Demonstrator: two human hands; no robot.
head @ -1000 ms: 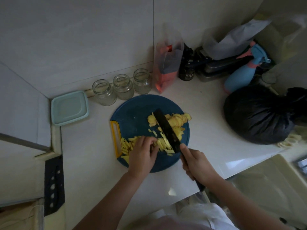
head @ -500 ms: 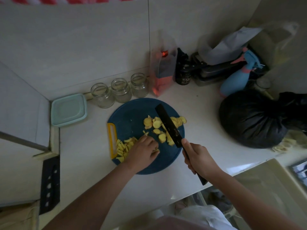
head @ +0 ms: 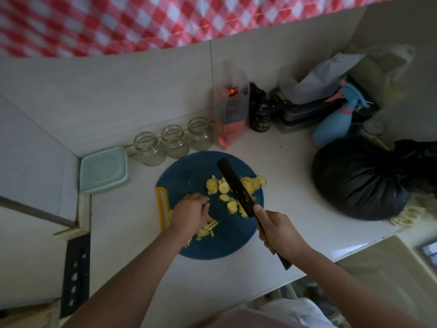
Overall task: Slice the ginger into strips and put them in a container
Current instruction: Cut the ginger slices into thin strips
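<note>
My left hand (head: 189, 214) has raked the cut ginger strips (head: 208, 229) back to 7 o'clock on the blue cutting board (head: 194, 169). The knife (head: 236, 188) now hangs over the round ginger slices (head: 224, 187) near its centre. Best to clear space, then stack slices flat. My left fingers are bent over the strips; whether they pinch any, I cannot tell. My right hand (head: 276, 230) is wrapped round the handle. The lidded teal container (head: 104, 169) sits at 10 o'clock.

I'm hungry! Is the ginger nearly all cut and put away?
Partway. Done: a pile of thin yellow ginger strips lies on the round blue cutting board under the left hand. In hand: the right hand grips the black knife over the uncut round ginger slices. Left: slicing those, then filling a container; the three clear glass jars look empty.
</note>
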